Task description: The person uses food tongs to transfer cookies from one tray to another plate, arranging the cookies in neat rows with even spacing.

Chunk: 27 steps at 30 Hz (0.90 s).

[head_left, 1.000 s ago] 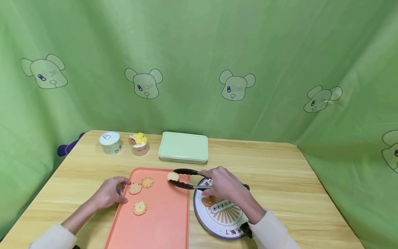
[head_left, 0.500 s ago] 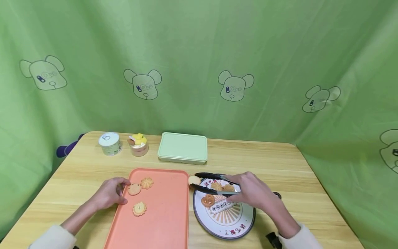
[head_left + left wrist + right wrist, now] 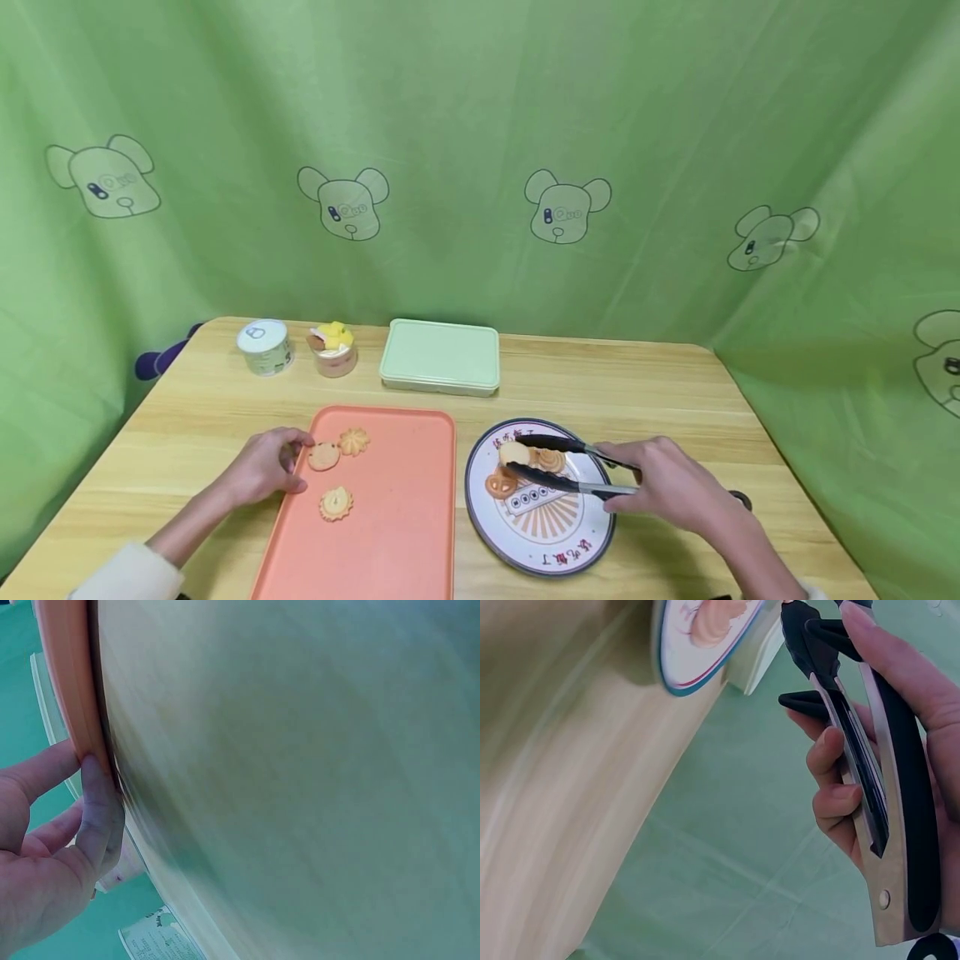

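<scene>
Green curtain (image 3: 450, 92) backs a wooden table (image 3: 615, 375), where the right hand (image 3: 671, 487) grips tongs (image 3: 553, 480) over the plate (image 3: 596, 521), long axis running sideways, tips pointing left around a pale cookie (image 3: 514, 452); the left hand (image 3: 262, 467) pinches the pink tray (image 3: 397, 525) by its left rim

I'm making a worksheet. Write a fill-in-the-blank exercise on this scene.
The right hand holds black-and-silver metal ____.
____ pale golden cookies lie on the flat rectangular pink tray.
In the head view, the round white dark-rimmed plate lies to the tray's ____.

Missing: tongs; three; right.
</scene>
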{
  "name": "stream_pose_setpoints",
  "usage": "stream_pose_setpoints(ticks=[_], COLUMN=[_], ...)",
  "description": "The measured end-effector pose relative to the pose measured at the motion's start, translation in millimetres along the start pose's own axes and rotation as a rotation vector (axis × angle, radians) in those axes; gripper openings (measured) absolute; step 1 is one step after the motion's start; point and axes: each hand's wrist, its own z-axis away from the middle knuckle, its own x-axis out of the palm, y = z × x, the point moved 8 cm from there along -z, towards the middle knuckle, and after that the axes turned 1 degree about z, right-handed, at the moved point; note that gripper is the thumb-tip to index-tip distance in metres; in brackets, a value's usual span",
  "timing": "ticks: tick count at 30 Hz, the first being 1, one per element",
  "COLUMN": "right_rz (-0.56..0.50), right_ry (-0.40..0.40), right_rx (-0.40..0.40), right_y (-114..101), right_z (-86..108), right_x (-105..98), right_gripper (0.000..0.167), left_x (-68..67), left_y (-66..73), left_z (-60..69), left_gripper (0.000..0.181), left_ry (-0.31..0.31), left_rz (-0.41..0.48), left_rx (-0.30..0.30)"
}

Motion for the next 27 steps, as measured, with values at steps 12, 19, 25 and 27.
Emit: stream_pose_setpoints(ticks=[12,19,25,27], right_rz=[-0.014,-0.022,-0.063,-0.071], right_ry=[-0.029,-0.040,-0.073,-0.076], right_rx=[0.034,0.046,0.054,0.036], right_y=[20.1,24.7,25.1,23.0], right_z=[22.7,26.0,22.5,18.9], right_x=[15.6,23.7,24.9,22.9], right_gripper=[0.070,0.070,0.074,0.075], left_x=[0.3,0.7,0.4,0.3], left_y=[-1.0,-0.6,0.3,0.2], left_z=[-0.1,-0.1,0.0,0.0], left_gripper=[0.059,0.059,0.059,0.058], left_ry=[-0.006,-0.007,-0.003,-0.002], left_rz=[0.013,0.017,0.015,0.009], left_rx=[-0.007,-0.004,0.006,0.008])
